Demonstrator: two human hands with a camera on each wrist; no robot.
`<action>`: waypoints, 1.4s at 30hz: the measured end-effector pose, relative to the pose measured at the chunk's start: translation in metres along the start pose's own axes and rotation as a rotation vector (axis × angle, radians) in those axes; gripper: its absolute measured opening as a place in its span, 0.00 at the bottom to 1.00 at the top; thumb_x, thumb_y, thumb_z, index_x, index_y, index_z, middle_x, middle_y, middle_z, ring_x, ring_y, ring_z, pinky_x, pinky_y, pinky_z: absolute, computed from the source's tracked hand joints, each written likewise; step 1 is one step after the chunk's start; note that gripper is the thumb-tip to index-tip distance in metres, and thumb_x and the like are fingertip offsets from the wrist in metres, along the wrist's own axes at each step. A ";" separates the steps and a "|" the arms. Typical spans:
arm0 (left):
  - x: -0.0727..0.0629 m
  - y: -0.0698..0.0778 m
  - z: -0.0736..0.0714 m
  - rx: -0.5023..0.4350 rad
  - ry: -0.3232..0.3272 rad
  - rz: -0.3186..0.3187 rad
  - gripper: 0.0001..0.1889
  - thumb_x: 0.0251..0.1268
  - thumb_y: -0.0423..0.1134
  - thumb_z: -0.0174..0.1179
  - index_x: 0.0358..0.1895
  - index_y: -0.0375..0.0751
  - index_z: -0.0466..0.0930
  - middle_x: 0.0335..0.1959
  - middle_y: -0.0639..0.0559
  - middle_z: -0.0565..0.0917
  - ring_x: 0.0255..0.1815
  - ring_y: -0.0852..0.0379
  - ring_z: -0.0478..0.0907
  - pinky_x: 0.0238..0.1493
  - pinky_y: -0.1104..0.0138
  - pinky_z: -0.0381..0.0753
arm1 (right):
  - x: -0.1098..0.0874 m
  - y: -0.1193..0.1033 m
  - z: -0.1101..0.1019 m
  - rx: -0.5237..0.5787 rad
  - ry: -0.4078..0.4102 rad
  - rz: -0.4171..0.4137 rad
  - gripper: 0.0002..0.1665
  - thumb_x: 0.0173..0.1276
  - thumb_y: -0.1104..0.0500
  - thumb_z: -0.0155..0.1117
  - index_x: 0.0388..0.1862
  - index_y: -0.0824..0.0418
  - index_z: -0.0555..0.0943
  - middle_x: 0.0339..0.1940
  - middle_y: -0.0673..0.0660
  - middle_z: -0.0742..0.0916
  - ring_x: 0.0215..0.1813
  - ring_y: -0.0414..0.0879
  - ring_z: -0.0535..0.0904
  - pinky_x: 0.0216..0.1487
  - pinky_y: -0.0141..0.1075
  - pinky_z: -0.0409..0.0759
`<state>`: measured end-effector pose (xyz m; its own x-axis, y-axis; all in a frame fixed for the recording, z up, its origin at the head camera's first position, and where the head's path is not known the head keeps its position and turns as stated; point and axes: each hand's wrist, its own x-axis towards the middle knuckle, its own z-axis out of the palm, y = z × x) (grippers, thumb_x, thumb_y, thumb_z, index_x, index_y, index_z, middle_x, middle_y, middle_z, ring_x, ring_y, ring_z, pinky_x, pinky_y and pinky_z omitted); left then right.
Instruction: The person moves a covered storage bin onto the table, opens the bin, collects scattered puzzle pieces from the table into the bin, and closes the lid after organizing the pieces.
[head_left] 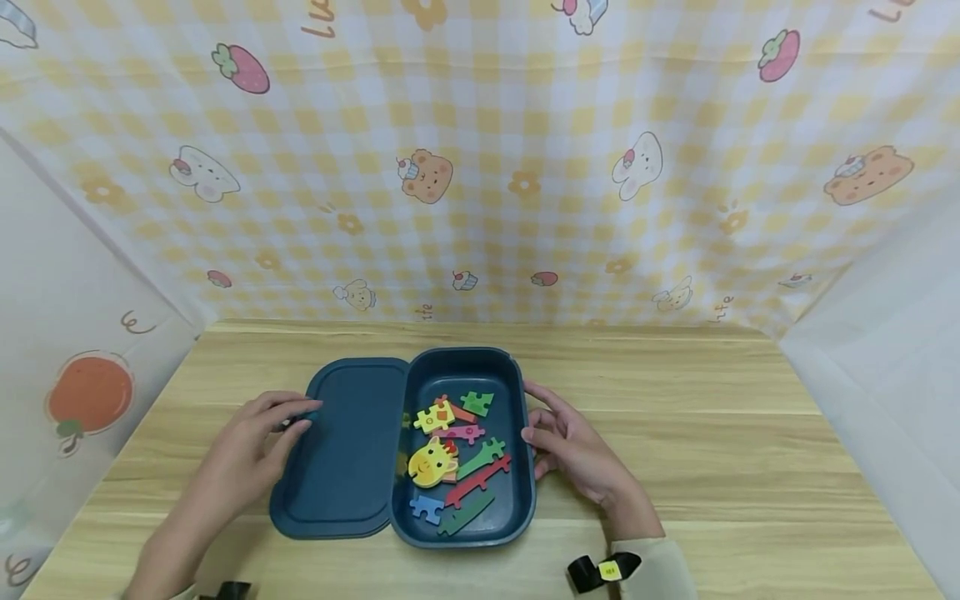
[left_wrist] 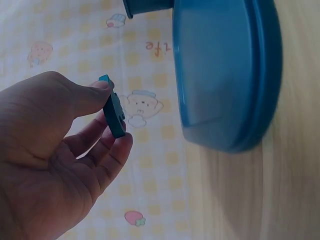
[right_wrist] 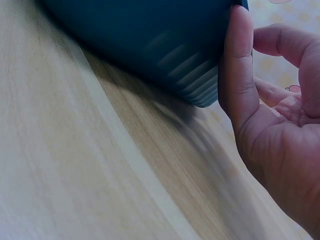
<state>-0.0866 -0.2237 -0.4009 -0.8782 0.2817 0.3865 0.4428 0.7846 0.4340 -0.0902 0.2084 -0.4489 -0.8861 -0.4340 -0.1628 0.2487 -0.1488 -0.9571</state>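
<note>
My left hand (head_left: 243, 458) pinches a small teal puzzle piece (left_wrist: 115, 110) between thumb and fingers, above the left edge of the open lid (head_left: 345, 450). To the right of the lid lies the dark blue box (head_left: 476, 533), the two side by side and touching. My right hand (head_left: 573, 446) holds the box's right side, thumb at the rim and fingers against the outer wall. Inside the box lie several puzzle pieces: a yellow giraffe-head piece (head_left: 431, 464), a yellow piece (head_left: 435, 418), a red strip (head_left: 477, 482), a blue piece (head_left: 427, 509) and green pieces (head_left: 467, 514).
The box and lid rest on a wood-grain table (head_left: 712, 467). Behind it hangs a yellow checked cloth (head_left: 525, 225) with cartoon prints. White side panels (head_left: 892, 333) flank the table. A black wrist strap (head_left: 603, 572) sits at my right wrist.
</note>
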 end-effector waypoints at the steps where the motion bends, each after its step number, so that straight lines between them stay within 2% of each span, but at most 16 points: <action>1: 0.001 0.002 0.001 0.000 -0.005 0.003 0.17 0.67 0.25 0.69 0.57 0.41 0.89 0.55 0.46 0.85 0.55 0.43 0.83 0.47 0.85 0.78 | 0.000 0.000 0.000 0.000 0.001 -0.001 0.45 0.80 0.61 0.62 0.88 0.51 0.53 0.44 0.49 0.82 0.36 0.40 0.84 0.32 0.33 0.89; 4: 0.004 0.006 0.004 -0.003 -0.010 0.013 0.18 0.67 0.25 0.69 0.58 0.40 0.88 0.55 0.45 0.85 0.54 0.44 0.83 0.45 0.79 0.83 | -0.001 0.000 0.000 0.001 -0.003 -0.005 0.45 0.80 0.61 0.62 0.88 0.51 0.53 0.44 0.49 0.82 0.36 0.40 0.84 0.32 0.33 0.89; 8: 0.006 0.011 0.010 0.004 -0.019 0.018 0.17 0.68 0.26 0.69 0.58 0.40 0.88 0.55 0.46 0.85 0.55 0.44 0.83 0.47 0.74 0.81 | -0.001 0.000 0.000 0.006 -0.010 -0.009 0.45 0.80 0.62 0.62 0.88 0.51 0.53 0.45 0.50 0.83 0.36 0.40 0.85 0.32 0.33 0.89; 14: 0.008 0.016 0.013 -0.009 -0.031 0.001 0.16 0.71 0.28 0.67 0.58 0.43 0.87 0.57 0.46 0.86 0.61 0.41 0.81 0.57 0.48 0.79 | 0.001 0.001 0.000 0.003 -0.008 -0.010 0.45 0.80 0.62 0.62 0.88 0.51 0.53 0.46 0.52 0.82 0.35 0.41 0.85 0.32 0.34 0.89; 17: 0.011 0.017 0.013 -0.030 -0.021 -0.001 0.15 0.71 0.27 0.67 0.57 0.43 0.87 0.58 0.46 0.86 0.63 0.40 0.80 0.59 0.43 0.78 | 0.001 0.001 0.001 0.002 -0.009 -0.010 0.44 0.80 0.62 0.62 0.88 0.51 0.53 0.46 0.53 0.82 0.36 0.41 0.85 0.32 0.34 0.89; 23: 0.020 0.023 0.018 -0.059 -0.037 -0.004 0.15 0.71 0.27 0.67 0.56 0.44 0.88 0.59 0.46 0.86 0.65 0.39 0.79 0.62 0.39 0.79 | 0.001 0.000 0.002 0.002 -0.004 -0.010 0.44 0.80 0.62 0.62 0.88 0.51 0.54 0.46 0.53 0.82 0.35 0.41 0.84 0.32 0.34 0.89; 34: 0.035 0.037 0.031 -0.071 -0.043 0.039 0.14 0.71 0.28 0.67 0.56 0.46 0.89 0.57 0.49 0.87 0.62 0.46 0.81 0.60 0.47 0.82 | 0.000 0.001 0.000 0.008 -0.006 -0.011 0.45 0.80 0.62 0.61 0.88 0.51 0.53 0.46 0.51 0.83 0.35 0.41 0.85 0.32 0.33 0.89; 42: 0.039 0.045 0.037 -0.083 -0.045 0.058 0.14 0.72 0.29 0.67 0.55 0.46 0.90 0.57 0.50 0.87 0.61 0.46 0.82 0.57 0.46 0.85 | 0.000 0.001 0.000 0.019 -0.016 -0.019 0.45 0.80 0.63 0.60 0.88 0.52 0.52 0.46 0.50 0.83 0.34 0.40 0.86 0.32 0.33 0.89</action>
<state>-0.1070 -0.1569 -0.3962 -0.8573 0.3514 0.3764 0.5047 0.7182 0.4791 -0.0904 0.2083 -0.4496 -0.8845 -0.4447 -0.1410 0.2397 -0.1739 -0.9551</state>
